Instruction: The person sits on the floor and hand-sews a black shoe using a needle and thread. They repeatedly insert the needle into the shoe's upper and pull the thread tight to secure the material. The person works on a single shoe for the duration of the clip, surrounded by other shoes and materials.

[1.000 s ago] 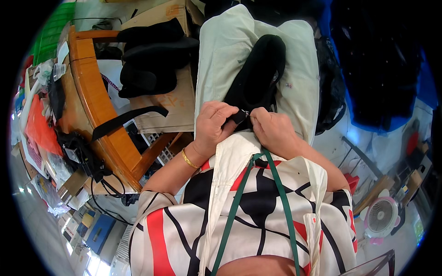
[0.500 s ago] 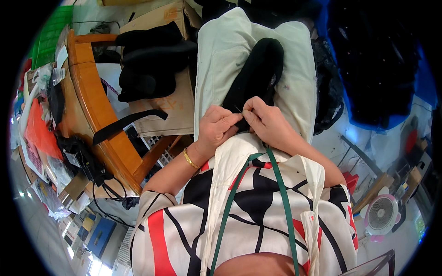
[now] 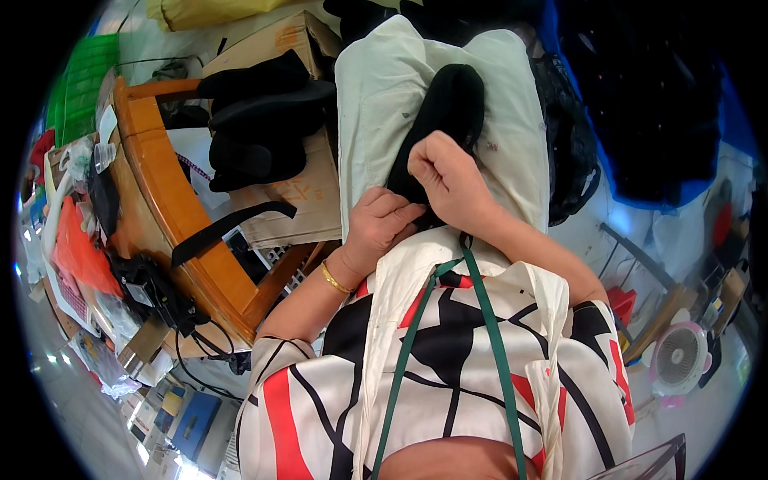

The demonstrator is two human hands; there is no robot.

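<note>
A long black fabric piece, rounded like a shoe (image 3: 450, 100), lies across the pale apron cloth on my lap. My left hand (image 3: 379, 222) is closed at its near end, thumb and fingers pinching the black fabric. Above that near end, my right hand (image 3: 450, 182) is raised with its fingers curled in tightly. Whatever the right fingers hold is too small or hidden to make out. The right hand covers part of the black piece's middle.
To the left, several black fabric pieces (image 3: 272, 112) rest on a cardboard box (image 3: 280, 204), beside a curved wooden chair frame (image 3: 164, 152) with a black strip (image 3: 232, 228) over it. A blue-edged bag (image 3: 652, 104) of dark items stands at right. A small fan (image 3: 680, 358) sits lower right.
My right hand has moved up and away from the left, its fingers now curled. Earlier both hands pinched close together, with a thin needle-like sliver between them. The left hand stays nearly in place.
</note>
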